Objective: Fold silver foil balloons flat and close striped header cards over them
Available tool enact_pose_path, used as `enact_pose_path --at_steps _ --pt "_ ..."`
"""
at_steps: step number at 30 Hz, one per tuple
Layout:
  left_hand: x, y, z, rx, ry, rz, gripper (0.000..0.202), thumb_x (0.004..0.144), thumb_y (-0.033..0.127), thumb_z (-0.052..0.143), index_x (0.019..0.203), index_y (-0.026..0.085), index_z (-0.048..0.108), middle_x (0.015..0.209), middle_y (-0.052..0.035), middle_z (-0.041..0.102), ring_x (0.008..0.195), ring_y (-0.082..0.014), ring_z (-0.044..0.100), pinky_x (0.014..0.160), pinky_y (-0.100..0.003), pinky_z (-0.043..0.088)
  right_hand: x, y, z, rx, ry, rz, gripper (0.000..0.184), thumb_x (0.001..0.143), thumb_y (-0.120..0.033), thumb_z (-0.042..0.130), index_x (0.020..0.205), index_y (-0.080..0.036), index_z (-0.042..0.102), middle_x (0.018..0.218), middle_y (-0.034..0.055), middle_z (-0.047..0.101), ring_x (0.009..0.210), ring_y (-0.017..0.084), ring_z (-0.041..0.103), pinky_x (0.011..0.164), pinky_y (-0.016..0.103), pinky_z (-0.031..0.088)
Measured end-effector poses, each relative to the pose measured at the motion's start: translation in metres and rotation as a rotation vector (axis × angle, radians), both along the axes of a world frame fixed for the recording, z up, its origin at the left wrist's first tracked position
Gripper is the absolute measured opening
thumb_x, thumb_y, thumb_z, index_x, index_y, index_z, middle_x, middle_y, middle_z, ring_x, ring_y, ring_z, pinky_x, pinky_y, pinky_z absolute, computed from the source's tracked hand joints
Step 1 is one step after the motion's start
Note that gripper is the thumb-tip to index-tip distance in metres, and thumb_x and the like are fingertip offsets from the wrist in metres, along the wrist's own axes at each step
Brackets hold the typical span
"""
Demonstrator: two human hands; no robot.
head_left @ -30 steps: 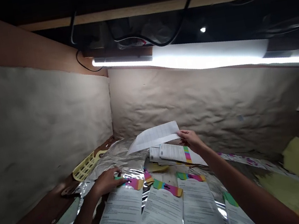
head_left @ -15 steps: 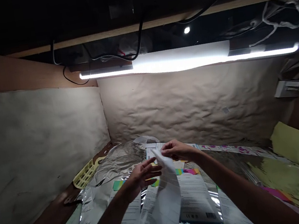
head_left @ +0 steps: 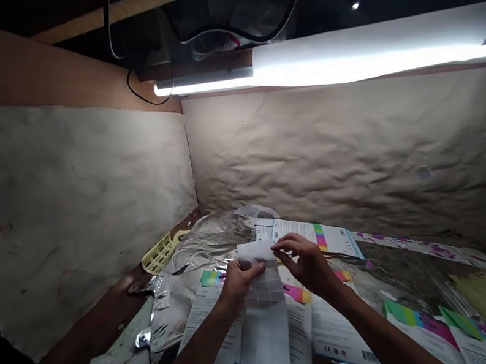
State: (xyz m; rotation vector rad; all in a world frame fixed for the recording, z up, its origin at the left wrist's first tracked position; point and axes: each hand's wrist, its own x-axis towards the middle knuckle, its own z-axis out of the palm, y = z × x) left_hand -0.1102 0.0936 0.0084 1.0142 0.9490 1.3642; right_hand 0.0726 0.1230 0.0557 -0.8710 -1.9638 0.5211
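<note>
A long white strip (head_left: 262, 328) marked with faint grid lines, like a sheet of clear stickers, runs upright from the bottom of the view. My left hand (head_left: 238, 282) grips its upper part, thumb laid across the front. The fingertips of my right hand (head_left: 300, 259) are pinched at the strip's top right edge; whether a small sticker is between them cannot be made out. Under and around the strip lie several flat printed packets, one packet (head_left: 342, 327) with a barcode and another packet (head_left: 214, 317) with a green and yellow corner.
More packets (head_left: 419, 326) lie at right, and one packet (head_left: 339, 237) behind. A yellow label sheet (head_left: 161, 251) and crumpled silvery film (head_left: 207, 244) are at left. Paper-covered walls (head_left: 334, 142) enclose the back and left. A lit tube lamp (head_left: 345, 68) hangs above.
The view has turned right and down. My left hand, open beside the strip before, now grips it. The strip's curled top has straightened and faces me, my right fingers still at its edge.
</note>
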Motion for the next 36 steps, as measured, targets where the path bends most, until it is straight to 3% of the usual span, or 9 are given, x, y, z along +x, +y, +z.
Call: enact_pose_path --at_steps 3,12,17,21,24,27,29,33,36 --pt "0.0 -0.002 0.0 0.024 0.087 0.037 0.033 0.063 0.041 0.085 0.07 0.012 0.071 0.063 -0.0016 0.065 0.055 -0.0123 0.055 0.052 -0.022 0.038 -0.002 -0.009 -0.009 0.179 -0.198 0.01 0.012 0.088 -0.026 0.063 0.094 -0.025 0.074 0.094 0.0076 0.07 0.09 0.024 0.064 0.08 0.037 0.051" --pt "-0.005 0.003 -0.007 0.08 0.321 0.08 0.043 0.063 0.045 0.083 0.05 0.015 0.056 0.049 0.0036 0.046 0.047 -0.0084 0.038 0.046 -0.023 0.025 0.0 -0.005 -0.013 0.045 -0.184 0.08 0.013 0.09 -0.027 0.063 0.093 -0.025 0.075 0.091 0.0058 0.071 0.073 0.019 0.066 0.066 0.03 0.049" --pt "-0.005 0.001 -0.003 0.064 0.31 0.067 0.036 0.063 0.042 0.084 0.057 0.013 0.063 0.053 0.0022 0.054 0.049 -0.0104 0.048 0.047 -0.022 0.031 0.001 -0.008 -0.008 0.028 -0.252 0.052 0.013 0.09 -0.025 0.062 0.095 -0.025 0.074 0.093 0.0054 0.071 0.077 0.019 0.066 0.068 0.03 0.049" --pt "-0.004 -0.001 0.002 0.039 0.188 0.048 0.034 0.065 0.043 0.084 0.072 0.012 0.071 0.064 -0.0019 0.067 0.057 -0.0153 0.061 0.053 -0.022 0.043 0.007 -0.011 -0.002 0.016 -0.16 -0.042 0.038 0.087 -0.025 0.065 0.124 -0.026 0.063 0.119 0.0089 0.064 0.097 0.023 0.063 0.084 0.036 0.05" --pt "-0.006 0.002 0.007 0.036 -0.042 0.09 0.037 0.067 0.045 0.083 0.08 0.013 0.071 0.073 -0.0026 0.072 0.064 -0.0163 0.065 0.06 -0.024 0.051 0.015 -0.022 -0.003 -0.249 -0.001 -0.061 0.057 0.086 -0.035 0.066 0.139 -0.025 0.049 0.127 0.0114 0.06 0.101 0.024 0.062 0.087 0.039 0.05" --pt "-0.012 0.007 0.013 0.011 -0.353 0.209 0.037 0.06 0.035 0.089 0.085 0.015 0.07 0.081 -0.0004 0.075 0.072 -0.0143 0.068 0.068 -0.021 0.054 0.021 -0.047 -0.017 -0.724 0.118 0.175 0.068 0.078 -0.04 0.074 0.139 -0.023 0.051 0.11 0.0082 0.068 0.093 0.022 0.065 0.082 0.035 0.051" --pt "-0.018 0.009 0.017 -0.003 -0.437 0.258 0.036 0.058 0.031 0.09 0.085 0.017 0.07 0.082 0.0013 0.075 0.075 -0.0129 0.068 0.071 -0.019 0.055 0.024 -0.067 -0.028 -0.93 0.171 0.337 0.056 0.074 -0.036 0.077 0.127 -0.023 0.062 0.087 0.0025 0.07 0.079 0.019 0.065 0.074 0.032 0.051" --pt "-0.027 0.005 0.018 -0.061 -0.173 -0.022 0.037 0.061 0.038 0.088 0.085 0.016 0.069 0.078 -0.0032 0.074 0.072 -0.0198 0.069 0.065 -0.025 0.056 0.035 -0.088 -0.037 -0.936 0.265 0.348 0.014 0.076 -0.03 0.072 0.086 -0.021 0.077 0.07 -0.0012 0.066 0.063 0.014 0.058 0.062 0.026 0.045" --pt "-0.031 0.001 0.016 -0.151 0.127 -0.338 0.032 0.061 0.034 0.088 0.073 0.013 0.068 0.062 -0.0026 0.066 0.052 -0.0135 0.058 0.047 -0.02 0.046 0.054 -0.087 -0.034 -0.862 0.326 0.227 0.02 0.077 -0.034 0.072 0.091 -0.02 0.077 0.073 -0.0006 0.067 0.065 0.013 0.058 0.061 0.025 0.045"
